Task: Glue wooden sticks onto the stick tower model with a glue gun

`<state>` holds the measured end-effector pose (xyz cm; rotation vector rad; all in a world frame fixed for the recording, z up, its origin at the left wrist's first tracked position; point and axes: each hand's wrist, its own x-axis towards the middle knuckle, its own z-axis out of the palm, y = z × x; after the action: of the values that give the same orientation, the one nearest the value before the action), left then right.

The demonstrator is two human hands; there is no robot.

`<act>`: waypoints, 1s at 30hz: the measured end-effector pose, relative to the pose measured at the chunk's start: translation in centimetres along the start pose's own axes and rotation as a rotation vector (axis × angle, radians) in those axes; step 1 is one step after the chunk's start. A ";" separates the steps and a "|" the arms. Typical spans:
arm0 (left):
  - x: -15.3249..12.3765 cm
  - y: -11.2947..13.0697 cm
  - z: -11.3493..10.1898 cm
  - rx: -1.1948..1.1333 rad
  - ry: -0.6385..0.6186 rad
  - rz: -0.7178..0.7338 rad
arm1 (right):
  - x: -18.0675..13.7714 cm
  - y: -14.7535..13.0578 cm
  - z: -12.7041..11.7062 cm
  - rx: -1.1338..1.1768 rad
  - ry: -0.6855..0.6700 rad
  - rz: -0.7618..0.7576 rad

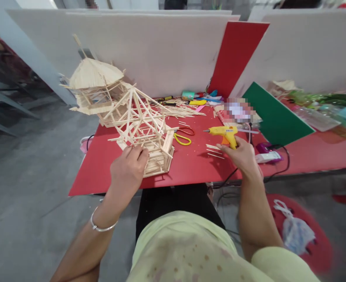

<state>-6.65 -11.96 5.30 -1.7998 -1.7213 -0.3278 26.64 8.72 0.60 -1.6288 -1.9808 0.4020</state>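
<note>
Fingers (pixel 226 149) of the right hand (pixel 245 156) are wrapping snugly around a yellow hot-glue gun (pixel 223 131) above the red desk (pixel 190 168), those of the left hand (pixel 128 166), half-curled, are touching a wooden-stick pavilion frame (pixel 158 154), grip unclear, and scissor handles (pixel 176 135) are lying between.

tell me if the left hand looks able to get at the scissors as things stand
Probably not by a straight path: the left hand is at the front stick model's near side, and that model stands between it and the scissors. Their handles lie uncovered on the red tabletop, so reaching around might work.
</note>
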 end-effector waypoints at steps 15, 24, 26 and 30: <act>0.0 0.2 0.0 -0.047 -0.034 -0.084 | 0.8 -4.9 1.0 0.209 -0.034 -0.285; -1.4 -1.4 -1.7 -0.512 0.178 -0.409 | -1.6 -17.1 1.8 0.495 -0.448 -0.615; -1.9 -2.3 -1.8 -0.649 0.156 -0.599 | -1.3 -17.3 3.0 0.542 -0.530 -0.566; -2.2 -3.8 -0.9 -0.973 -0.044 -0.717 | -0.7 -17.5 4.3 0.628 -0.681 -0.521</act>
<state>-10.35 -14.41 5.71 -1.6440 -2.4226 -1.6616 10.13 4.52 6.47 -0.5819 -2.2960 1.3272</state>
